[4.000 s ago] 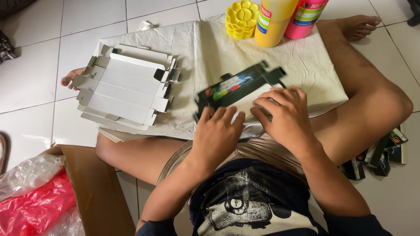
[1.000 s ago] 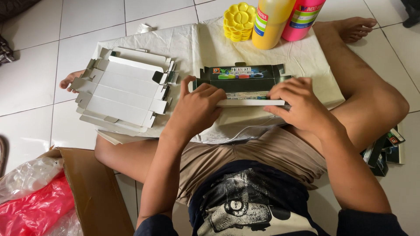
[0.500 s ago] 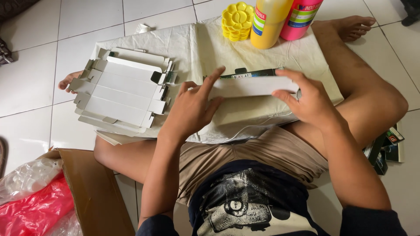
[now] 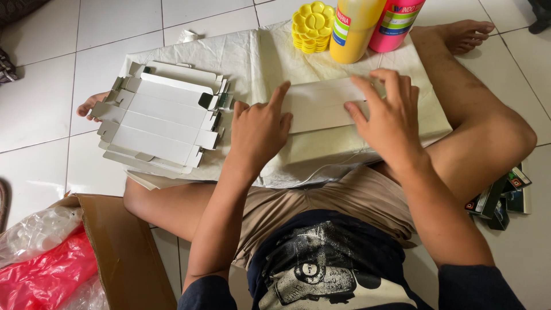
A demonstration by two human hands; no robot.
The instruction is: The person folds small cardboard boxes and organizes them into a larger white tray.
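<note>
A flat cardboard box blank (image 4: 321,106) lies white side up on the cream cloth (image 4: 252,63) in front of me. My left hand (image 4: 259,133) presses on its left end with fingers spread. My right hand (image 4: 385,117) presses on its right end, fingers spread over the card. Both hands lie flat on the blank; neither closes around it.
A stack of flat white box blanks (image 4: 160,117) lies left on the cloth. Yellow paint palettes (image 4: 313,24), a yellow bottle (image 4: 353,28) and a pink bottle (image 4: 396,23) stand at the back. Folded dark boxes (image 4: 499,198) lie right. A carton with plastic bags (image 4: 51,258) is at lower left.
The blank showed its dark printed side, then was folded over; now it lies white side up, farther from me, with both hands flattened on it.
</note>
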